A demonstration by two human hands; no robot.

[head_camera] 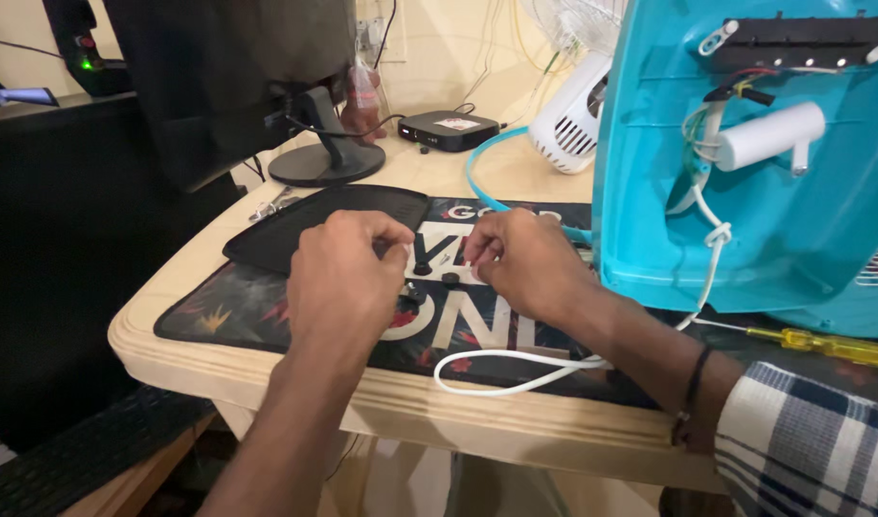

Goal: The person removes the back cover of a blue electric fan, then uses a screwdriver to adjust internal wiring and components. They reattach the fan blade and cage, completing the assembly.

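**Figure: What I wear at the bench**

My left hand (348,278) and forearm are bare, with no sleeve, ring or band visible. My right hand (525,263) is likewise bare; a thin dark cord bracelet (696,383) circles the wrist. Behind it begins a checked sleeve (808,445) in navy, grey and white, its pattern crossing in broad squares.

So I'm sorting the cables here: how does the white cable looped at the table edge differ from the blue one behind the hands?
The white cable is thin and lies in a loop by the right hand; the blue cable is wider, flatter and arcs toward the black box. Both lead to the turquoise housing.
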